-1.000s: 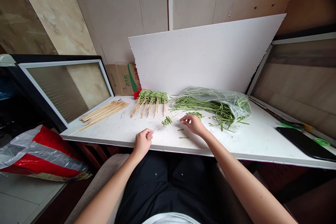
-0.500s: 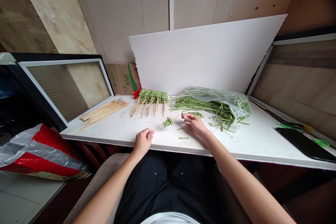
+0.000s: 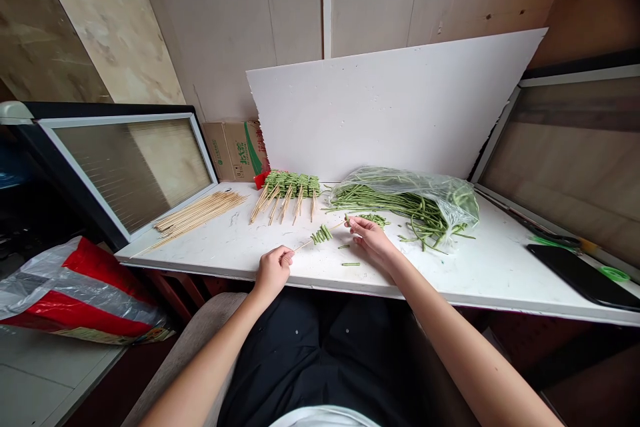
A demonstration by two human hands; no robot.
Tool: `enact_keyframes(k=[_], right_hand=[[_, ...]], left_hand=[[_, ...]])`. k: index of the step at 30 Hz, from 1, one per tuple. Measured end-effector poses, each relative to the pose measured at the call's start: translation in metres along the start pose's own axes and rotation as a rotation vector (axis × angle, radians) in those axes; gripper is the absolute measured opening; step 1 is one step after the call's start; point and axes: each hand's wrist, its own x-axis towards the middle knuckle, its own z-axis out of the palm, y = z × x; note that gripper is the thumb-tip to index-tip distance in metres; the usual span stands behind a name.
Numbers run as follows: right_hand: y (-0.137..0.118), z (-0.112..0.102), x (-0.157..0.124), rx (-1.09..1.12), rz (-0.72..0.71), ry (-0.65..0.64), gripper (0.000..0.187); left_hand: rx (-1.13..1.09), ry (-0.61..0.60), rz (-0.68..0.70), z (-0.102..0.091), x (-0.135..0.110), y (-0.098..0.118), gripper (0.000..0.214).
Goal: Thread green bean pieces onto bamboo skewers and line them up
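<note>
My left hand (image 3: 274, 269) is closed round the lower end of a thin wooden skewer (image 3: 303, 245), held tilted above the table. Several short green bean pieces (image 3: 321, 234) are threaded across its middle. At the skewer's far tip, my right hand (image 3: 370, 236) pinches one more green bean piece (image 3: 347, 219). Just behind that hand lies a small heap of cut bean pieces (image 3: 375, 219), partly covered by it. Two loose pieces rest between my hands, one of them a cut bean (image 3: 351, 264) near the front edge.
Filled bean skewers (image 3: 293, 183) are stacked at the back, sticks towards me. Bare skewers (image 3: 203, 210) lie in a bundle on the left. Long beans in a clear plastic bag (image 3: 410, 190) lie behind my right hand. A black phone (image 3: 580, 275) rests at the table's (image 3: 480, 273) right.
Almost nothing differs. Both hands keep their hold on the skewer and the bean piece, and the whole view has shifted very slightly.
</note>
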Motion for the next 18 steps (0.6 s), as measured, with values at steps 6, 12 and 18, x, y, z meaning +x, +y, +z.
enact_keyframes(k=[6,12,18], right_hand=[[0.0,-0.0003,0.0016,-0.002,-0.002,0.012,0.045],[0.0022,-0.0024,0.0049,-0.041,-0.04,0.047,0.049],[0.0073,-0.0053,0.0095,-0.083,-0.086,0.067,0.046]], left_hand=[[0.008,0.003,0.012,0.0003,0.0002,-0.0005,0.021],[0.015,0.009,0.008,0.0004,0.0005,0.0008,0.021],[0.023,0.015,0.019,-0.0006,-0.0003,0.0028,0.022]])
